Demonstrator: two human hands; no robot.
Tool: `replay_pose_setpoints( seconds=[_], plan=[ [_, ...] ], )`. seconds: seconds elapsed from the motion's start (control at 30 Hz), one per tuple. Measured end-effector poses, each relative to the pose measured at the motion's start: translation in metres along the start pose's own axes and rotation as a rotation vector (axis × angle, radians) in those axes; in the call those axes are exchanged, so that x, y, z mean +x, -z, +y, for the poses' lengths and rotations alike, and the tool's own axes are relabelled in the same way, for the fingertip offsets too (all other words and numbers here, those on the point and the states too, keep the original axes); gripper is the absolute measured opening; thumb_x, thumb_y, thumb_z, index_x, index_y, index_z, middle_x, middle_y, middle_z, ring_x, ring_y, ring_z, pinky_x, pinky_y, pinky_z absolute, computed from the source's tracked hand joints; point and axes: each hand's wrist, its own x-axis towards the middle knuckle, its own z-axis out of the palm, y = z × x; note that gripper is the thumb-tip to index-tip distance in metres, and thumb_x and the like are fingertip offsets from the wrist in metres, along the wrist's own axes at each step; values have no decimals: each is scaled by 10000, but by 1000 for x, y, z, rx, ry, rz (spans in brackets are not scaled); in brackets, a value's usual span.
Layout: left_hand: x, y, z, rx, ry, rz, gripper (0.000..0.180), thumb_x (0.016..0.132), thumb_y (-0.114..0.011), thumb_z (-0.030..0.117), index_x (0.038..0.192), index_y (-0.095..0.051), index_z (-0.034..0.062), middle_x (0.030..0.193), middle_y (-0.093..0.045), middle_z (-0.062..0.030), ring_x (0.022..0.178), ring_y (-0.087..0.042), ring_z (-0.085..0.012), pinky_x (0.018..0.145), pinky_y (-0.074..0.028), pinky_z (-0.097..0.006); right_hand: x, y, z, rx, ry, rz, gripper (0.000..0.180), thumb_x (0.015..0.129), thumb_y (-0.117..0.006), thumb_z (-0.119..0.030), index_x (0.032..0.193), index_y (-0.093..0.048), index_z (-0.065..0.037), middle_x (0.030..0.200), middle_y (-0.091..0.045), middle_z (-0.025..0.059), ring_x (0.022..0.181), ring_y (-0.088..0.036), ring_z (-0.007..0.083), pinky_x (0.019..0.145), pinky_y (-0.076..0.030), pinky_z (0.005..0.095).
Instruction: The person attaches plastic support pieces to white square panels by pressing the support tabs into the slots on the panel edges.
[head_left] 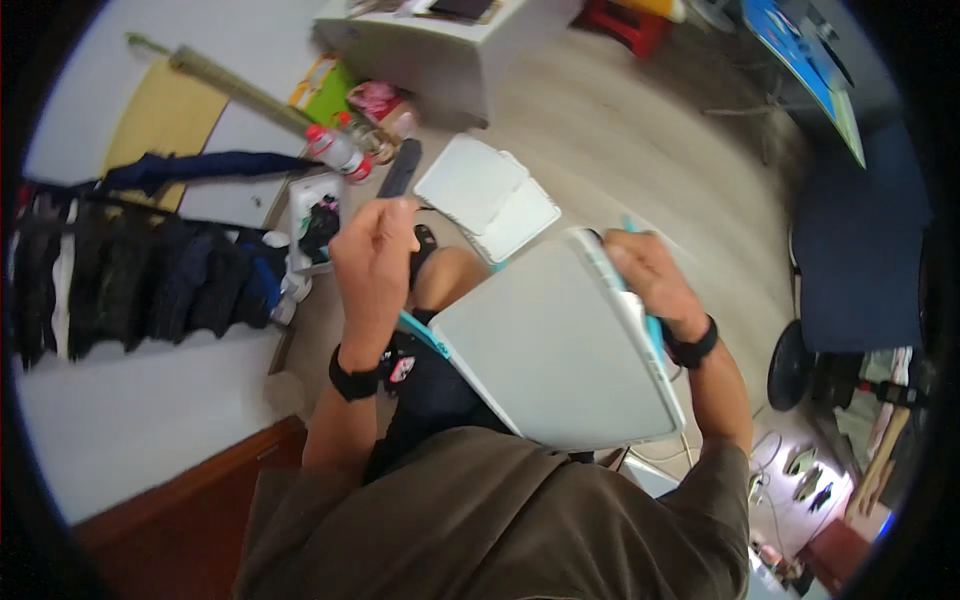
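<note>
While the person sat with a large pale grey board (pixel 555 350) resting across the lap, the right hand (pixel 645 275) was closed over its far right corner, fingers curled around the thick edge where a strip of turquoise trim showed. The board lay tilted, its near end against the brown shirt and its far end raised toward the floor ahead. The left hand (pixel 372 255) was lifted just left of the board, apart from it, fingers pinched shut on a thin dark flat tool (pixel 400 170) that stuck up and away from the fist. Both wrists wore black bands. On the floor beyond the hands lay two white square panels (pixel 490 200), one overlapping the other. Farther left stood a plastic bottle (pixel 337 150) with a red cap and label, beside a long olive pole. Dark clothes (pixel 140 270) hung in a row along the left wall.
</note>
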Motion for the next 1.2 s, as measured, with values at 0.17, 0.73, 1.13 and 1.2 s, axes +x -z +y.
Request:
replay_pose_setpoints(
  seconds=[0.17, 0.73, 1.13, 1.2],
  plan=[
    [22, 38, -57, 1, -67, 22, 259, 907, -599, 184, 769, -645, -31, 569, -513, 11, 555, -450, -49, 504, -337, -241, -56, 22, -2, 45, -83, 405, 366, 966, -470, -292, 694, -386, -61, 664, -336, -50, 652, -328, 78, 567, -291, 287],
    [8, -229, -170, 170, -382, -1009, 139, 683, -658, 213, 694, -675, 76, 719, -663, -178, 726, -649, -376, 693, -518, -460, -147, 62, -4, -130, -423, 929, 325, 1017, -421, -270, 799, -513, -48, 709, -437, -62, 655, -376, 46, 565, -315, 230],
    [-58, -231, -273, 234, -436, -996, 319, 723, -579, 71, 1033, -653, 98, 1024, -667, -151, 982, -606, -371, 846, -487, -485, -74, 33, 2, -240, -650, 579, 403, 1036, -420, -326, 787, -483, -15, 611, -367, 9, 593, -354, 101, 527, -329, 295],
    [-41, -227, -277, 232, -326, -813, 322, 745, -584, 74, 1060, -648, 88, 1038, -666, -153, 994, -610, -361, 865, -490, -461, -61, 25, -9, -297, -655, 500, 397, 1030, -427, -317, 824, -491, 15, 610, -381, 113, 584, -380, 171, 547, -364, 364]
  ],
)
